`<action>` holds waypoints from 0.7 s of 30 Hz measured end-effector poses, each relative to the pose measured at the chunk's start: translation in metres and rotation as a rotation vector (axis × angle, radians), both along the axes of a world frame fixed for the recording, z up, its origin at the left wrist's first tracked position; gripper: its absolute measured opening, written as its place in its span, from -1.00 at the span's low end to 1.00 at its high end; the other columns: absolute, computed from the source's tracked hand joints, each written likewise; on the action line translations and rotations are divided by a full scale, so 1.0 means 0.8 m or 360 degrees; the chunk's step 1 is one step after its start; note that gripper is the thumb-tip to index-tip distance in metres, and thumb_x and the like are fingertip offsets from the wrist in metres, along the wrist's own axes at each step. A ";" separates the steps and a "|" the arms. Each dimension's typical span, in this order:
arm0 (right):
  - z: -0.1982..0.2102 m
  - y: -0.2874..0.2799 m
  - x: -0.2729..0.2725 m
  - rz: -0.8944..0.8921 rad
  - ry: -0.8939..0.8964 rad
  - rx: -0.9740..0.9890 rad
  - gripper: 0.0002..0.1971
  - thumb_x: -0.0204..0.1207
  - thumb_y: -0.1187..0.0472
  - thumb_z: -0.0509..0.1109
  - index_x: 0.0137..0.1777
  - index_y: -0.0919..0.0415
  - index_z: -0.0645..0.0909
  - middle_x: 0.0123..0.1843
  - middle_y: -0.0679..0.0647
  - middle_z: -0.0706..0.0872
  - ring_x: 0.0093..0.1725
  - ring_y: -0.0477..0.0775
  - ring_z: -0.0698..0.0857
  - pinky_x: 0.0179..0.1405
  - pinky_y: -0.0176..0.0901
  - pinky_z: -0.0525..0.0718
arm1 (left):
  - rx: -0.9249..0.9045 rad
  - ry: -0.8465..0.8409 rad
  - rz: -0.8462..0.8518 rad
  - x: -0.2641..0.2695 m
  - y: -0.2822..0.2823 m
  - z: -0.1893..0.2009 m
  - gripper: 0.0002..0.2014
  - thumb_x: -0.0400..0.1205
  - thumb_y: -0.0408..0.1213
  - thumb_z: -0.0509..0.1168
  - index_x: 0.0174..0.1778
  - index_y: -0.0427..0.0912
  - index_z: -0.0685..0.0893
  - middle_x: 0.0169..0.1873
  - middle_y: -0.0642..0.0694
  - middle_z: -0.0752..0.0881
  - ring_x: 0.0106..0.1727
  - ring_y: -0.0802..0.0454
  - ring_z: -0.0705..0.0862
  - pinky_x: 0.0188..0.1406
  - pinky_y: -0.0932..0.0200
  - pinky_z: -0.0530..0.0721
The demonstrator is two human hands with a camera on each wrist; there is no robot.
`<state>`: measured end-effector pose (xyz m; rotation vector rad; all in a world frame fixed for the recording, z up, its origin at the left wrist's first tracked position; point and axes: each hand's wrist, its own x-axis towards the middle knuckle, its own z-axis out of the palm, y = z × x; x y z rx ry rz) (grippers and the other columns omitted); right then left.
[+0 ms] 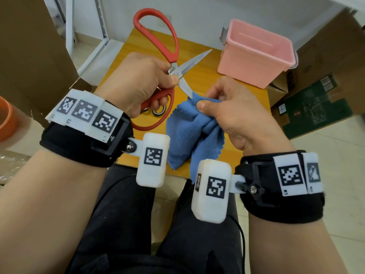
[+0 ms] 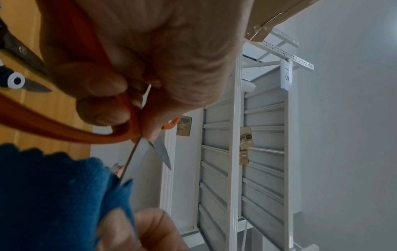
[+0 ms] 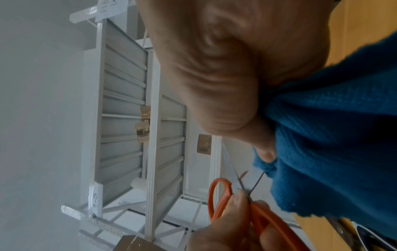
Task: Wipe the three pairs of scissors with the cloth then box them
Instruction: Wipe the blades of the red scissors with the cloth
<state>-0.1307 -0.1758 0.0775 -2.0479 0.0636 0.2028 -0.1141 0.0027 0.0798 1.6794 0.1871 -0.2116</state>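
My left hand (image 1: pixel 136 84) grips the red-handled scissors (image 1: pixel 158 42) near the pivot, fingers curled through the lower loop, blades spread open above the wooden table (image 1: pixel 207 84). My right hand (image 1: pixel 235 109) pinches the blue cloth (image 1: pixel 189 133) bunched around the tip of the lower blade — the other blade points toward the pink box (image 1: pixel 256 54), which stands at the table's far right corner. Under my left hand, two more pairs of scissors (image 2: pixel 23 68) lie on the table — only partly visible.
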 end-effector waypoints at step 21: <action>0.018 -0.005 0.006 0.0005 -0.0174 0.0342 -0.74 0.53 0.45 0.40 -0.20 0.05 0.59 -0.41 0.03 0.62 -0.35 0.04 0.59 -0.39 -0.20 0.53 | -0.0044 0.0051 0.0028 0.002 0.015 0.012 -0.73 0.69 -0.43 0.26 0.29 -0.42 0.64 -0.46 -0.09 0.51 -0.59 0.08 0.48 -0.60 0.25 0.33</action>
